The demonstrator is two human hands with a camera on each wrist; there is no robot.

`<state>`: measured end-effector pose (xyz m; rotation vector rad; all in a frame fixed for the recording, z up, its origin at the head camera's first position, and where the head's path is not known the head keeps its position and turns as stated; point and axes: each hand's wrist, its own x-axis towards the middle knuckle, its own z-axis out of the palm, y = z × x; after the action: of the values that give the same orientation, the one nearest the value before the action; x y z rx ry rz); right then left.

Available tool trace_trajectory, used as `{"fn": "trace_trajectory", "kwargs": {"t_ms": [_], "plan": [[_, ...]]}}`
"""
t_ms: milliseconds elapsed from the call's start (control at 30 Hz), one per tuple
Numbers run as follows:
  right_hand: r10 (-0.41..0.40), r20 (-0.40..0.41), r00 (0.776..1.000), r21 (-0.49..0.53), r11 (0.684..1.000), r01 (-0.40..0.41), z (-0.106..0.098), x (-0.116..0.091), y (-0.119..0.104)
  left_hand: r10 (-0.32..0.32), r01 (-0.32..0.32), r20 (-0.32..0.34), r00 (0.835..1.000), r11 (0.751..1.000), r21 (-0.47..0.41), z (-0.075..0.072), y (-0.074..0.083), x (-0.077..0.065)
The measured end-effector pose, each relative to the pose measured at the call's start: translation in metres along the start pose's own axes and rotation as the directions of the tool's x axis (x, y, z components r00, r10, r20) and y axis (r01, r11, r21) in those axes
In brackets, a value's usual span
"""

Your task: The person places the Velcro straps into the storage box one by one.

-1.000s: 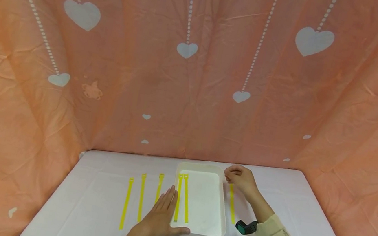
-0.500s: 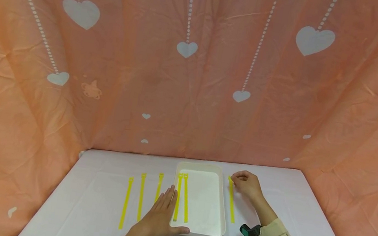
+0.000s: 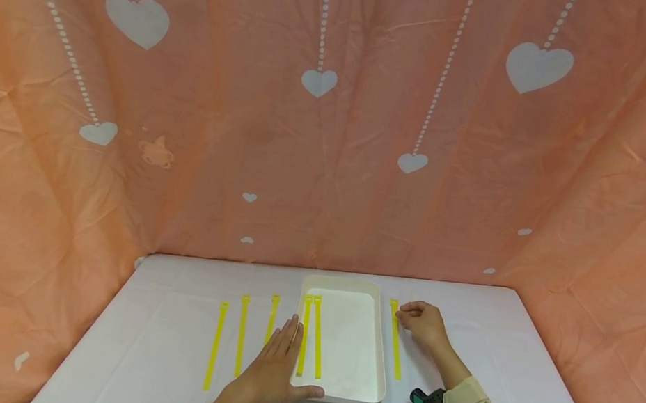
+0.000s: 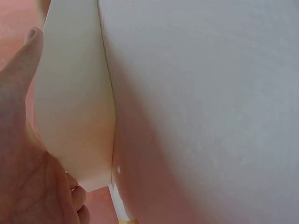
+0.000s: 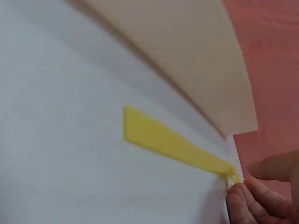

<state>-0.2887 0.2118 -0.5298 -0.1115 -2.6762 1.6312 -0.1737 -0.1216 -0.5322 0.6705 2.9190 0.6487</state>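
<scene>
A shallow white tray (image 3: 347, 346) sits on the table, with two yellow cable straps (image 3: 317, 348) with slotted heads lying along its left side. My left hand (image 3: 271, 369) rests along the tray's left edge, fingers straight and thumb spread to the front corner; in the left wrist view it lies against the tray wall (image 4: 74, 102). Right of the tray lies another yellow strap (image 3: 395, 347), head end away from me. My right hand (image 3: 424, 322) is beside that head, thumb and fingertips bent and apart; the right wrist view has its fingertips (image 5: 237, 198) right at the strap's end.
Several more yellow straps stand in a row left of the tray, the outermost strap (image 3: 215, 346) at the far left; my left hand partly covers one. A pink curtain (image 3: 329, 160) with white hearts encloses the white-covered table (image 3: 148, 343).
My right hand has drawn back from over the strap's head to its right side, uncovering the head. The left hand and tray have stayed put.
</scene>
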Motion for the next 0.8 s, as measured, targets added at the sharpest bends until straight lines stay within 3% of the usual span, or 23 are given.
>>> {"fn": "trace_trajectory", "kwargs": {"t_ms": [500,800], "plan": [[-0.005,-0.031,1.0,-0.028,1.0,0.004,0.0047,0.0005,0.0082,-0.001,0.001,0.002,1.0,1.0,-0.013,-0.0012,0.0015,-0.0001],[-0.026,-0.067,0.997,-0.051,0.998,0.022,0.0087,-0.0029,0.0042,0.014,-0.015,-0.036,0.999,1.0,-0.022,0.0049,-0.0031,-0.0015]]}}
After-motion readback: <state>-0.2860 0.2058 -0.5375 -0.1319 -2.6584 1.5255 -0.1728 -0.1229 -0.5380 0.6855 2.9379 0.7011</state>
